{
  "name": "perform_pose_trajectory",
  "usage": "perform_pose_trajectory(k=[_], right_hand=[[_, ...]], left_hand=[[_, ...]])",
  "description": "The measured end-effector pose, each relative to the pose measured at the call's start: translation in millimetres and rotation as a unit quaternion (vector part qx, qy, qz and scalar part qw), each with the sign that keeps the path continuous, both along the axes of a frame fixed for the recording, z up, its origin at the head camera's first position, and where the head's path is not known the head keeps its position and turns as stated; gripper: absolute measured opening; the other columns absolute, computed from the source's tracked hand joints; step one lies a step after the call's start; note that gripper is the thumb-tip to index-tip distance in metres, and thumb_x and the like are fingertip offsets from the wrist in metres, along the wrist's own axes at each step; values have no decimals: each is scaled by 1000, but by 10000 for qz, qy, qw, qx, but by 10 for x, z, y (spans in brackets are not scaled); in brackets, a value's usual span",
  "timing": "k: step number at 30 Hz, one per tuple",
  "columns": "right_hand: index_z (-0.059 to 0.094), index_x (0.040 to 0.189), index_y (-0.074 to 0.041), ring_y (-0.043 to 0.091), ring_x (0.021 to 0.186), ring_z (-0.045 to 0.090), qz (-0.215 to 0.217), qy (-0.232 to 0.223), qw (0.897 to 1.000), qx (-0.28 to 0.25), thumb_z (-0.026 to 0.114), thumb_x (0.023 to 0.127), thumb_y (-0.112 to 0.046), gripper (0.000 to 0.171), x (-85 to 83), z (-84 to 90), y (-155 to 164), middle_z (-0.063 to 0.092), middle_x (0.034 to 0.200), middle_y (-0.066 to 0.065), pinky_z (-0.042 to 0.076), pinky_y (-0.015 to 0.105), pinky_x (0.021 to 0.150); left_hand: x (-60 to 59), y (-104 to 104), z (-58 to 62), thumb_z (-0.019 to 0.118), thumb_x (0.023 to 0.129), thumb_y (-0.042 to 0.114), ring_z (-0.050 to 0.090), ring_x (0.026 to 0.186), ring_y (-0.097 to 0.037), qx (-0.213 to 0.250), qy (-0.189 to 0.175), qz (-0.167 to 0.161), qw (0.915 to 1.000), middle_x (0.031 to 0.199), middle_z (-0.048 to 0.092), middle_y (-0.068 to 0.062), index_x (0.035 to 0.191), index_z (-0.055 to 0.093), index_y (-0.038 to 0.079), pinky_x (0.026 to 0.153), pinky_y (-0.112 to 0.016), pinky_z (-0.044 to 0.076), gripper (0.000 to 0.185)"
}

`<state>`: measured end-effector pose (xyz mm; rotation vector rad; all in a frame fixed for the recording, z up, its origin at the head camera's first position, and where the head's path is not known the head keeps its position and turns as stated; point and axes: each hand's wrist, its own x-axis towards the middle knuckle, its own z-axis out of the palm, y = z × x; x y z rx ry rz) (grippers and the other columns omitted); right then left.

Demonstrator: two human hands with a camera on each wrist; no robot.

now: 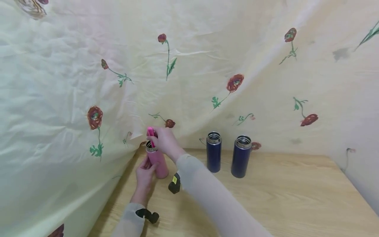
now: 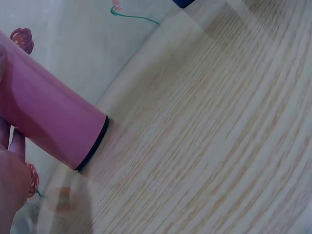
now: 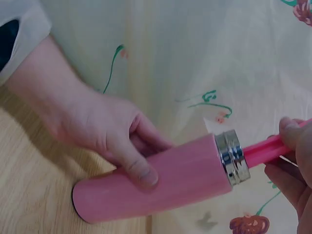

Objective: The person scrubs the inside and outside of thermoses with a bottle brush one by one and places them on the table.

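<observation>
A pink metal-necked bottle (image 1: 161,167) stands on the table at the left, its lid off and its threaded steel neck (image 3: 233,157) showing. My left hand (image 1: 145,176) grips its side, thumb on the near face and fingers round the back. Above the mouth, my right hand (image 1: 166,141) pinches a bright pink grooved stick (image 3: 263,152) between thumb and fingers. The stick's lower end goes into the bottle and is hidden inside. In the left wrist view the bottle's dark base (image 2: 95,144) sits on the wood.
Two dark blue bottles (image 1: 214,154) (image 1: 241,159) without lids stand upright to the right, near the table's back edge. A cream cloth (image 1: 189,82) with printed flowers hangs behind and along the left side. The wooden table (image 1: 296,197) extends to the right.
</observation>
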<state>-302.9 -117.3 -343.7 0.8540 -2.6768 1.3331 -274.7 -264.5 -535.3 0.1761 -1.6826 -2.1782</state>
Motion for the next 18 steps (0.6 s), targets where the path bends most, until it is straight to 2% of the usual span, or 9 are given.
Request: perform_pose_trajectory(k=[5, 8, 13, 18], right_hand=[[67, 98, -13, 9, 66, 58, -153, 36, 9997, -163, 70, 106, -20, 11, 9, -26, -25, 71, 84, 6, 48, 20, 56], [66, 98, -14, 9, 66, 58, -213, -3, 9996, -173, 70, 106, -20, 11, 12, -10, 5, 73, 87, 8, 49, 20, 56], [67, 100, -14, 10, 70, 61, -243, 29, 9993, -273, 70, 106, -20, 9, 6, -21, 64, 74, 91, 6, 51, 21, 59], [71, 109, -14, 10, 79, 66, -327, -188, 9971, -665, 70, 106, -21, 7, 53, -93, 203, 74, 96, 0, 56, 23, 66]], left_hand=[[18, 24, -21, 79, 90, -7, 46, 150, -35, -244, 20, 47, 9997, 161, 47, -22, 160, 44, 0, 116, -32, 46, 78], [4, 57, -31, 77, 91, -9, 43, 151, -37, -488, -22, 104, 9988, 163, 45, -23, 161, 42, 0, 120, -37, 42, 79], [-2, 134, -14, 76, 89, -11, 44, 151, -35, -623, -93, 290, 9976, 163, 45, -22, 161, 43, 1, 122, -41, 40, 81], [105, 201, 43, 85, 85, -5, 49, 147, -35, -758, -148, 564, 9954, 157, 53, -21, 156, 52, 4, 123, -47, 39, 78]])
